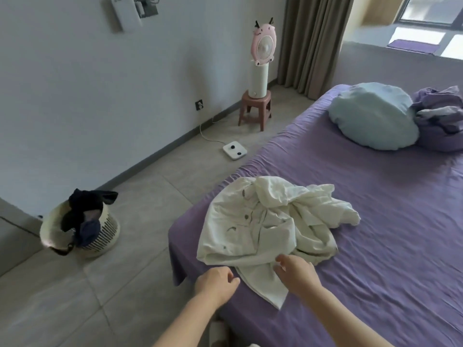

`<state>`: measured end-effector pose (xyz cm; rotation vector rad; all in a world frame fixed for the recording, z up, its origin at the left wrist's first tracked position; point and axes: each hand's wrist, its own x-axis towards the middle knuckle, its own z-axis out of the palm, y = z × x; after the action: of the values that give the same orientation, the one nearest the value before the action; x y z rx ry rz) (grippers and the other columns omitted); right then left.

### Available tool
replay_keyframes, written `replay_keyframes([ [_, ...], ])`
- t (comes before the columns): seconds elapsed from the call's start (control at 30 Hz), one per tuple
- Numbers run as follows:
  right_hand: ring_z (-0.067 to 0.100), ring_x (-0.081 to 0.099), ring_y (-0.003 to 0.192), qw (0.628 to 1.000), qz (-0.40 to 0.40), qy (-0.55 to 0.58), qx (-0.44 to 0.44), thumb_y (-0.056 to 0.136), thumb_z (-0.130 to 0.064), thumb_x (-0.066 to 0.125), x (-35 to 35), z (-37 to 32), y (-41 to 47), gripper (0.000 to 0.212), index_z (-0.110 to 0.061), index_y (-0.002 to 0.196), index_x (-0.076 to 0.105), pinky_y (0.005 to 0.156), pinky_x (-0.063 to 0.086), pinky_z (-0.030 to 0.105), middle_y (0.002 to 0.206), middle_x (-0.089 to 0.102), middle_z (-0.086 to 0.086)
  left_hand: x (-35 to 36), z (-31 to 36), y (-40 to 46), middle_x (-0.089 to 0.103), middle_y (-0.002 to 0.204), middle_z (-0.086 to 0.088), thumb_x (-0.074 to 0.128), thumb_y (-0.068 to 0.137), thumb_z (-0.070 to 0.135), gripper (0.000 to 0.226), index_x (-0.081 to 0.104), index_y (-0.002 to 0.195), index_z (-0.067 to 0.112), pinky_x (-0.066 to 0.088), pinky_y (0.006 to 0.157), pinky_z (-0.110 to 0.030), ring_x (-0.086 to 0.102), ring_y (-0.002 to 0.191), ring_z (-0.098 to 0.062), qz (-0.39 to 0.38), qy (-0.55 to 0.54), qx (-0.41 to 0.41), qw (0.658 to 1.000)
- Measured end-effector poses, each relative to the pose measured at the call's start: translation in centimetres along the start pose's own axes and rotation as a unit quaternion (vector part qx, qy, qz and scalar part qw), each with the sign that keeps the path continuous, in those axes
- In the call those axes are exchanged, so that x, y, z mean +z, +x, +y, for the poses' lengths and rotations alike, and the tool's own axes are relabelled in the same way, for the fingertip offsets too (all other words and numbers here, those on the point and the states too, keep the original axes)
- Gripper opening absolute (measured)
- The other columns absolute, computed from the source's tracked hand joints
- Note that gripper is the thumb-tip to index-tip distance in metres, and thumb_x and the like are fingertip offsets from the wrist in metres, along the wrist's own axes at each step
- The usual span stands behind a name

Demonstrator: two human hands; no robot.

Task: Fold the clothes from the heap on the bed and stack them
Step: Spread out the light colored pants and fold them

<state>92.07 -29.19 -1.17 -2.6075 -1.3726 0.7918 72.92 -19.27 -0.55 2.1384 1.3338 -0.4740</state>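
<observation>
Crumpled white buttoned cotton jacket point(270, 221) lies at near left corner of purple-sheeted bed point(375, 246); left hand point(215, 281) and right hand point(295, 270) at its near hem, fingers loosely curled, grip unclear.

- The left hand point(216, 281) reached forward from the near edge on a bare forearm, its fingers loosely curled and holding nothing.
- The right hand point(295, 270) was stretched out just to its right, a little farther, fingers bent downward, thumb apart.
</observation>
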Motion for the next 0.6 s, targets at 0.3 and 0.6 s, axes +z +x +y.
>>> replay_keyframes([
  [0.3,0.02,0.048,0.122,0.989,-0.007,0.058,0.137,0.096,-0.043,0.042,0.6,-1.6,8.0,0.045,-0.024,0.137,0.043,0.094,0.042,0.032,0.137,0.049,-0.002,-4.0,-0.5,13.4,0.062,0.118,0.003,0.042,0.09,0.05,0.039,0.06,0.115,0.026,0.044,0.082,-0.029,0.058,0.107,-0.02,-0.115,0.076,0.074,0.988],
  [0.6,0.026,0.019,0.141,0.957,0.045,0.154,0.24,0.093,-0.046,0.05,4.3,-1.2,13.2,0.067,-0.023,0.149,0.02,0.107,0.032,0.036,0.157,0.012,0.008,-0.2,0.3,23.3,0.046,0.136,-0.006,0.042,0.097,0.022,0.043,0.043,0.139,0.022,0.044,0.094,-0.036,0.045,0.124,-0.026,-0.177,0.138,0.171,0.959],
])
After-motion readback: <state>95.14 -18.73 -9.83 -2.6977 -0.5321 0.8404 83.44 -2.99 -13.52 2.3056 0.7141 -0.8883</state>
